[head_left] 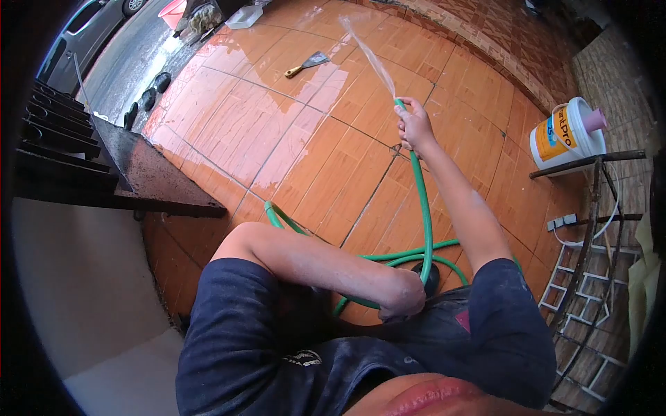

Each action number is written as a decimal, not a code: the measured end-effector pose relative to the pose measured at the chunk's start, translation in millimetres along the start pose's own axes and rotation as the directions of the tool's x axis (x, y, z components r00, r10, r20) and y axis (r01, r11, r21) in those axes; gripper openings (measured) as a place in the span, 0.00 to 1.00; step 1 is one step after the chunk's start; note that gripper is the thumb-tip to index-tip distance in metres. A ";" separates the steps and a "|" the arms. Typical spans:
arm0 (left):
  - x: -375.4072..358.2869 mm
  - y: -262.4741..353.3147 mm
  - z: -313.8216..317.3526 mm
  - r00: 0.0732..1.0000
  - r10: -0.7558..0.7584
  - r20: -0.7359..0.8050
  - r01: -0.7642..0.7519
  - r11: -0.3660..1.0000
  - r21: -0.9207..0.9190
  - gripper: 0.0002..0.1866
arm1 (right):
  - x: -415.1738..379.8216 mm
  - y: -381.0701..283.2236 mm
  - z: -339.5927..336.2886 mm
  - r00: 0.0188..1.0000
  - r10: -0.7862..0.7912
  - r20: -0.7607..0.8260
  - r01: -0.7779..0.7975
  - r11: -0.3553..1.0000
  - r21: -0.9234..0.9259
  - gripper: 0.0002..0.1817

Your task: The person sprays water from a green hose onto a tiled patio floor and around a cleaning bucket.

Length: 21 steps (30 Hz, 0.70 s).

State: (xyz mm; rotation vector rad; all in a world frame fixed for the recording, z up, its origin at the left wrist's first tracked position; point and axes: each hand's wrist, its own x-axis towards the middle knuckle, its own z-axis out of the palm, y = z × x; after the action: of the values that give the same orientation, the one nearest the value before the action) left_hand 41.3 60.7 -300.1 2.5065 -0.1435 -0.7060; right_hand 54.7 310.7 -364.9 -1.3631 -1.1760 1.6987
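Beyond the right hand (415,125), clenching a green hose (422,201), wood-grained tiles (232,121) gleam wet. The left hand (404,295), fingers hidden, is unreadable.

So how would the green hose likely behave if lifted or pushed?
The green hose probably flexes easily, given its curves over the tiled floor. Water spraying from its end suggests added weight inside and perhaps a slippery surface there.

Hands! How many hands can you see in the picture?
2: the right hand around the green hose, and the left hand bent down in front of the dark shirt, partly hidden.
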 end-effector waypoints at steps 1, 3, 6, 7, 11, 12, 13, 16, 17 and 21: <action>-0.3 0.2 0.1 1.000 0.001 0.010 -0.001 1.000 -0.007 0.22 | 2.5 2.9 -2.3 1.000 0.003 -0.002 -0.003 1.000 0.000 0.11; 3.9 -0.7 3.8 1.000 -0.010 0.026 0.010 1.000 -0.015 0.22 | 11.9 11.6 -11.9 0.989 -0.020 -0.145 0.024 0.999 0.024 0.12; 7.0 -1.0 5.7 0.999 -0.030 0.032 0.031 0.999 -0.024 0.22 | 22.2 24.6 -36.1 0.938 0.008 -0.347 0.022 0.996 0.082 0.12; 5.4 -0.9 4.6 0.999 -0.044 0.024 0.044 0.999 -0.029 0.22 | 25.0 31.5 -48.2 0.925 0.006 -0.380 0.043 0.992 0.121 0.11; -3.5 0.4 -4.3 0.995 -0.094 0.018 0.095 0.995 -0.037 0.19 | 30.3 49.9 -100.5 0.822 0.038 -0.568 0.117 0.965 0.234 0.09; -4.2 -0.9 -4.2 0.997 -0.080 0.018 0.081 0.996 -0.030 0.19 | 33.3 54.7 -115.6 0.813 0.039 -0.581 0.119 0.966 0.230 0.09; -3.8 -2.6 -3.0 0.993 -0.116 0.002 0.116 0.993 -0.012 0.19 | 37.6 59.3 -129.8 0.719 0.042 -0.694 0.150 0.965 0.215 0.09; -8.6 -4.7 2.6 0.987 -0.131 -0.091 0.132 0.991 -0.004 0.15 | 45.2 71.3 -156.7 0.570 0.032 -0.821 0.192 0.966 0.170 0.08; -8.6 -5.5 2.4 0.983 -0.154 -0.100 0.153 0.988 -0.018 0.14 | 45.2 75.6 -165.3 0.541 0.018 -0.841 0.200 0.968 0.149 0.08; -7.8 -2.8 -0.1 0.984 -0.130 -0.125 0.135 0.990 0.037 0.11 | 25.0 78.1 -162.0 0.916 -0.007 -0.400 -0.005 1.000 -0.030 0.11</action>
State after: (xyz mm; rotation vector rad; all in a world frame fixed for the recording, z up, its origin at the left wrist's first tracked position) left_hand 34.6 65.0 -297.9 2.6129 0.0526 -0.6046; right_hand 208.9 342.3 -455.3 -1.6330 -0.9668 1.3163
